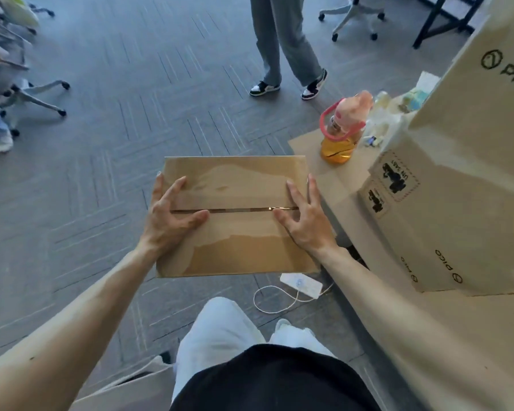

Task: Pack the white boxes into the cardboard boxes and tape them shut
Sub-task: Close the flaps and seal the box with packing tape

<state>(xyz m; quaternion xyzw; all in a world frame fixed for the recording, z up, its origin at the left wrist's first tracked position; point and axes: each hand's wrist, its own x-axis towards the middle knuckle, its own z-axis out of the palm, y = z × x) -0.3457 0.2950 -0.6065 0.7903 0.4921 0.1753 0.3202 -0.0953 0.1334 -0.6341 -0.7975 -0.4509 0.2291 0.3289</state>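
A closed brown cardboard box [238, 250] sits in front of my knees, its two top flaps meeting in a seam [238, 209] that runs left to right. Glossy clear tape covers the seam and a wide band of the lid. My left hand [172, 215] lies on the lid's left side, fingers spread, thumb along the seam and little finger over the edge. At the right end of the seam my right hand [301, 218] rests the same way, fingertips touching the tape. No white box is visible.
Large printed cardboard cartons [457, 209] stand close on the right. An orange bottle with a pink handle [339, 137] stands on a flat cardboard sheet [306, 143]. A white power strip [301, 284] lies on the carpet. Another person's legs [285, 54] and wheeled chairs [33, 96] stand farther off.
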